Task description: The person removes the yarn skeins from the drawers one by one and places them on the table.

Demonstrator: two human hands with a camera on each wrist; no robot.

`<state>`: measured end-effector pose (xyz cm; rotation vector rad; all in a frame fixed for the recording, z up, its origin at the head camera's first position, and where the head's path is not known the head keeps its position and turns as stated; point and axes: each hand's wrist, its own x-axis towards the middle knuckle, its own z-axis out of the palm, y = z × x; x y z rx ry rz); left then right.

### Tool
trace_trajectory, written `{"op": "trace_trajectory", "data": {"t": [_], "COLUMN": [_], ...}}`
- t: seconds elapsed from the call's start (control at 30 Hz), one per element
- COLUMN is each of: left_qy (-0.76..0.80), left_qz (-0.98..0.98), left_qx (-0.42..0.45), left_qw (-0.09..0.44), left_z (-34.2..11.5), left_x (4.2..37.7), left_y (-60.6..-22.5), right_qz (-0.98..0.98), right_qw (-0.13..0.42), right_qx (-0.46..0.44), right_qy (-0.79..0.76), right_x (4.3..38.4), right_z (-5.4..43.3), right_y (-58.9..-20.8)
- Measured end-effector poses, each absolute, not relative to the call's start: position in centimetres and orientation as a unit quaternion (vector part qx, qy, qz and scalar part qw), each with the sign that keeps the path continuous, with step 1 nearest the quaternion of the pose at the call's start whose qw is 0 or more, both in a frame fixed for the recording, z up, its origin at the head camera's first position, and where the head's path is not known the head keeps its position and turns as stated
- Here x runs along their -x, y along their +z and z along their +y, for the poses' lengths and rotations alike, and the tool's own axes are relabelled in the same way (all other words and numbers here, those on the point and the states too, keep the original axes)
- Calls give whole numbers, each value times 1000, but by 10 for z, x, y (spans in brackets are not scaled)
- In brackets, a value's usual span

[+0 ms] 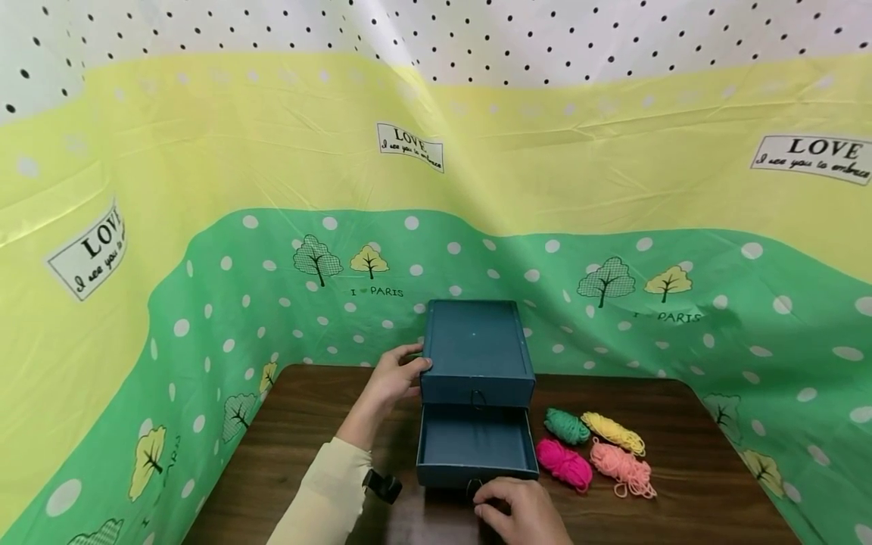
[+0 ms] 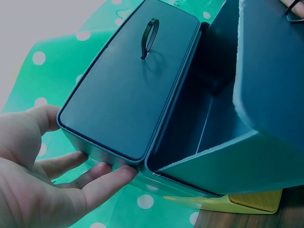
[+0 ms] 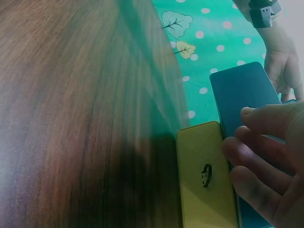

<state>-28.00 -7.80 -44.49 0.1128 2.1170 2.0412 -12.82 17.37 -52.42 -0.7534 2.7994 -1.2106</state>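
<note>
A blue drawer cabinet (image 1: 480,341) stands at the back of the table, its top drawer closed. The blue drawer (image 1: 474,439) below is pulled out, and its inside shows bare. My left hand (image 1: 397,372) rests on the cabinet's left side near the front corner. In the left wrist view its thumb and nearly straight fingers (image 2: 111,183) touch the cabinet. My right hand (image 1: 521,509) is at the pulled-out drawer's front, fingertips right at its loop pull (image 1: 473,488). In the right wrist view these fingers are bent and spread; I cannot tell whether they hold the loop.
Right of the cabinet lie yarn bundles: green (image 1: 567,426), yellow (image 1: 615,433), magenta (image 1: 565,464) and pink (image 1: 623,469). A yellow drawer front (image 3: 204,175) with a dark pull sits beneath the blue drawer. A patterned cloth (image 1: 381,189) hangs behind the brown wooden table (image 1: 293,431).
</note>
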Motion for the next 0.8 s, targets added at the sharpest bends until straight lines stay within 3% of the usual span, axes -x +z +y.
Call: {"op": "trace_trajectory", "data": {"t": [0.53, 0.8], "left_qy": [688, 691], "left_qz": [718, 715], "left_qx": [-31, -34], "left_qw": [100, 100], "left_z": [-78, -78], "left_x": [278, 278], "left_y": [-445, -444], "right_qz": [887, 897], "right_qw": [-79, -82], "right_qx": [214, 190], "right_qy": [-400, -390], "right_x": [132, 139], "right_z": [173, 172], "right_y": [-525, -524]}}
